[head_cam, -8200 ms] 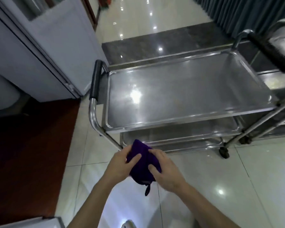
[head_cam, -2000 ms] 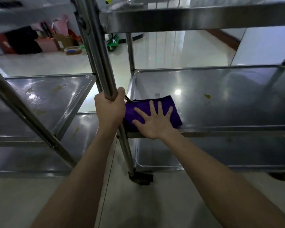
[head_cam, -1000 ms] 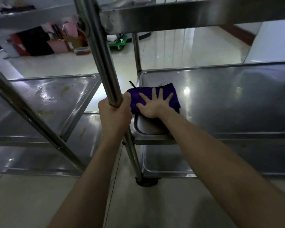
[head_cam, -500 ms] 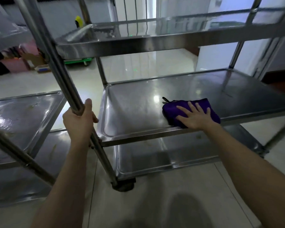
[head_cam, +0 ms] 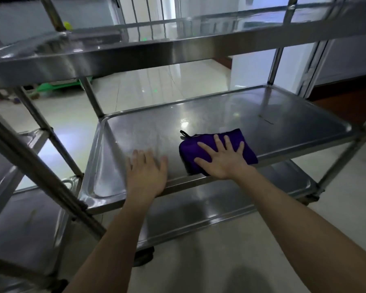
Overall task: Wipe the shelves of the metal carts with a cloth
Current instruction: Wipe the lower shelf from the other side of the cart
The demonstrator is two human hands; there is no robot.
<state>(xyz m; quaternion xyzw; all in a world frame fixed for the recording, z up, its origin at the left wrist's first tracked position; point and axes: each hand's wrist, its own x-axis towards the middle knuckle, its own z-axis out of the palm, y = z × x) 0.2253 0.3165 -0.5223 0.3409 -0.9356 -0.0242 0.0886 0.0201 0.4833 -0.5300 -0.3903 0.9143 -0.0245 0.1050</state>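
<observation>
Right grip [head_cam: 222, 160]: fingers straight and spread, palm flat on top of the purple cloth [head_cam: 188, 152], pressing down on it, nothing curled round it. The cloth is folded into a thick pad, with a small black loop [head_cam: 183, 133] poking out at its far left corner. It lies on the middle shelf [head_cam: 283, 115] of the steel cart, close to the front rim, a little right of centre.

Left grip [head_cam: 146, 174]: fingers also straight, holding nothing, palm down across the front rim of the same shelf. It is just left of the cloth and apart from it (fingertips blurred, so contact with the tray is unclear).

The middle shelf is a shallow tray with a raised lip, glossy, with a short dark streak [head_cam: 266, 120] toward the far right. The top shelf [head_cam: 178, 47] runs overhead and the bottom shelf [head_cam: 220, 206] sits below. There is a dark caster [head_cam: 143, 255] under the near left corner.

A slanted steel post [head_cam: 40, 172] stands left of the cart. A second cart's shelf [head_cam: 25, 225] lies just beside, lower left.

The floor [head_cam: 199, 261] is pale and shiny. A green item [head_cam: 57, 86] sits on it beyond the carts, too blurred to name.
</observation>
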